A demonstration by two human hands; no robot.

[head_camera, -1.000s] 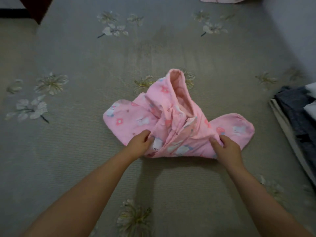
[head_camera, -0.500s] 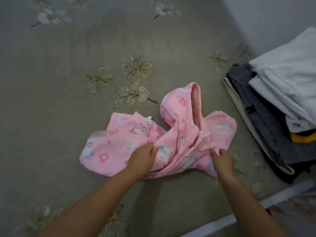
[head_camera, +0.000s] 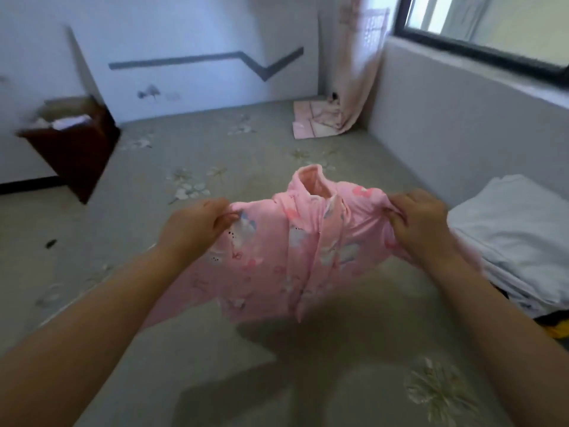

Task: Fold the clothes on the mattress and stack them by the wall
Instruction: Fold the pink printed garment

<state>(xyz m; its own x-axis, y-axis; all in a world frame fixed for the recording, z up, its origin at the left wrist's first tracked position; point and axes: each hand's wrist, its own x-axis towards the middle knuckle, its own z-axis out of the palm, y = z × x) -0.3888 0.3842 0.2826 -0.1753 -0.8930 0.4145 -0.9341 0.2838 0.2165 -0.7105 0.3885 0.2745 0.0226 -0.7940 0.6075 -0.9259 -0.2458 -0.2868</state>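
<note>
Both my hands hold up one soft pink jacket.
Left hand [head_camera: 197, 224] and right hand [head_camera: 420, 223] pinch the printed pink jacket [head_camera: 286, 254] at its shoulders above the flowered mattress [head_camera: 215, 349]; folded white stack [head_camera: 520, 235] lies right, beside the wall.

Both of the person's forearms are bare right up to the bottom edge of the view, with no sleeve, watch, bracelet or ring showing, and the left hand [head_camera: 197, 224] and right hand [head_camera: 418, 224] wear no gloves.
</note>
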